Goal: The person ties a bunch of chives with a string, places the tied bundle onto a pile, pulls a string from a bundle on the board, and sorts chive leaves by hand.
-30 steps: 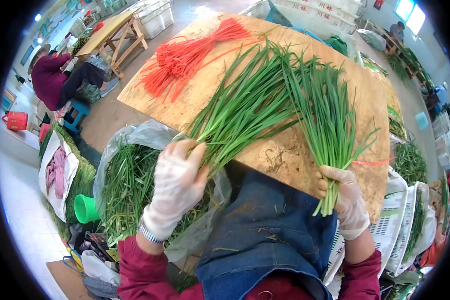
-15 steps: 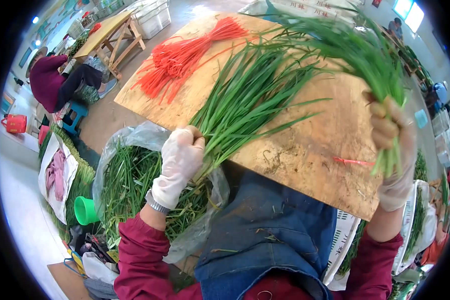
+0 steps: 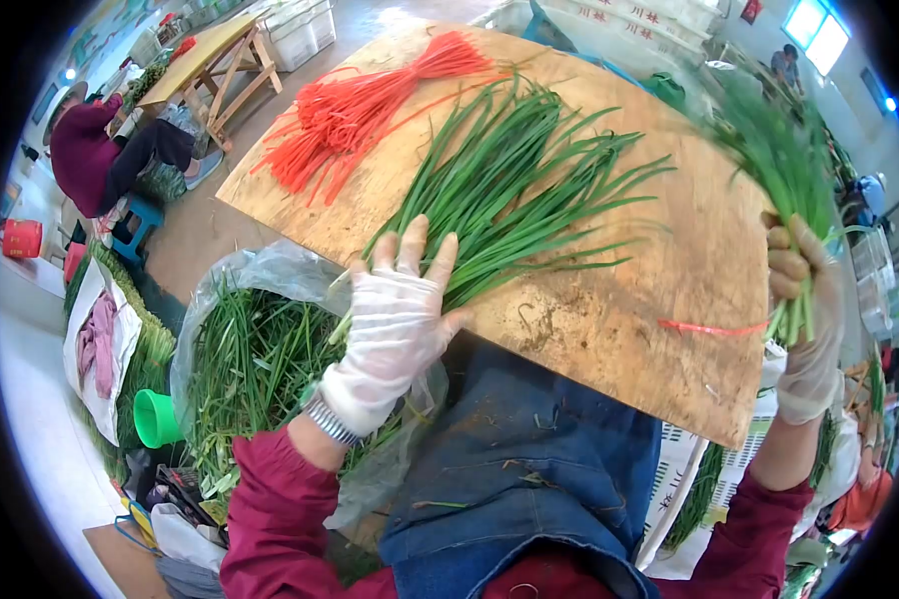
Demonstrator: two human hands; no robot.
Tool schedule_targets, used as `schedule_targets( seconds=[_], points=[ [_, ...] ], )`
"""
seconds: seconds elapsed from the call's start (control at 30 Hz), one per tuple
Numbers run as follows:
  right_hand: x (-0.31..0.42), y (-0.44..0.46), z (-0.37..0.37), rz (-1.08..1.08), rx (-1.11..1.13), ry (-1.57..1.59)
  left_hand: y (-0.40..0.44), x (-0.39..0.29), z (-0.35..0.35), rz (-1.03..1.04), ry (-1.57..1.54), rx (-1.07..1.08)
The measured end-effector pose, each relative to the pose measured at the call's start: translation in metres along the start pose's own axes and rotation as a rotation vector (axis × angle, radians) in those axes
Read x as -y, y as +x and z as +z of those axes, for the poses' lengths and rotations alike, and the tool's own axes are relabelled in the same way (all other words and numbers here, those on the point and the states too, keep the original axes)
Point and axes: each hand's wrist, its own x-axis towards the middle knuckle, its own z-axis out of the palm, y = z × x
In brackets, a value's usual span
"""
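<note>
My left hand (image 3: 395,319), in a thin whitish glove, lies with fingers spread over the stem end of a pile of garlic chives (image 3: 519,190). That pile rests on a wooden board (image 3: 619,329), leaves fanned toward the far side. Past the board's right edge, my right hand (image 3: 804,299), also gloved, is closed around the stems of another bunch of garlic chives (image 3: 784,170). Its leaves point up and are blurred. A bundle of red ties (image 3: 370,110) lies at the board's far left. One loose red tie (image 3: 711,326) sits near the right edge.
Left below the board stands a clear plastic bag (image 3: 205,299) full of loose greens, beside a green cup (image 3: 157,417). A white crate (image 3: 659,499) with greens is at lower right. A seated person (image 3: 90,160) is at far left, near a wooden table (image 3: 200,65).
My left hand has let go of the stems it gripped and now spreads flat on the pile. My right hand has moved slightly outward to the right with its bunch.
</note>
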Motion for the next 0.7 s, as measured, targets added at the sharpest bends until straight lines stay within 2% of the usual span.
schedule_targets(
  seconds=[0.13,0.23,0.33,0.47,0.5,0.57,0.6,0.7],
  points=[
    [-0.026,-0.004,0.015,0.125,0.076,0.061,0.014,0.013,0.022,-0.226,-0.134,0.12],
    [-0.044,-0.006,0.031,0.126,0.045,0.066,0.024,0.026,0.029,-0.38,-0.165,0.078],
    [-0.07,-0.006,0.035,0.199,-0.029,0.031,0.031,0.035,0.02,-0.525,-0.261,0.188],
    [-0.116,-0.011,0.03,0.42,-0.066,-0.012,0.009,0.054,-0.008,-0.266,-0.343,-0.086],
    [-0.129,-0.014,0.026,0.451,-0.055,-0.047,0.004,0.056,-0.025,-0.428,-0.38,-0.056],
    [-0.15,-0.019,0.019,0.506,-0.026,-0.12,-0.013,0.063,-0.043,-0.599,-0.561,-0.173],
    [-0.155,-0.021,0.019,0.549,-0.08,-0.122,-0.022,0.062,-0.045,-0.552,-0.544,-0.178],
    [-0.139,-0.03,0.032,0.534,-0.04,-0.159,-0.044,0.048,-0.052,-0.4,-0.486,-0.19]
  ],
)
